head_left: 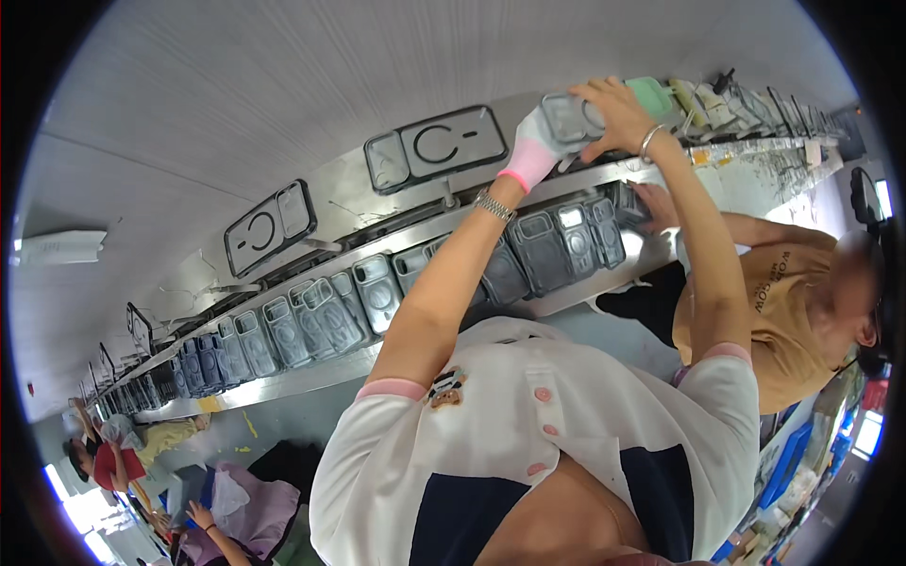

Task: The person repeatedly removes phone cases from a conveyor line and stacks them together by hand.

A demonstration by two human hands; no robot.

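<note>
A clear phone case with a dark ring on its back is up at the far side of the line, between my hands. My left hand, in a white and pink glove, holds it from the near left. My bare right hand reaches over its right part, thumb and fingers curved around it. Just left of them a black-framed clear phone case stands on a holder, and another framed case is farther left. A light green piece lies beyond my right hand.
Along the near metal ledge stands a long row of clear and dark phone cases. A co-worker in a tan shirt sits at right, one hand at the row's end. Other people work at lower left.
</note>
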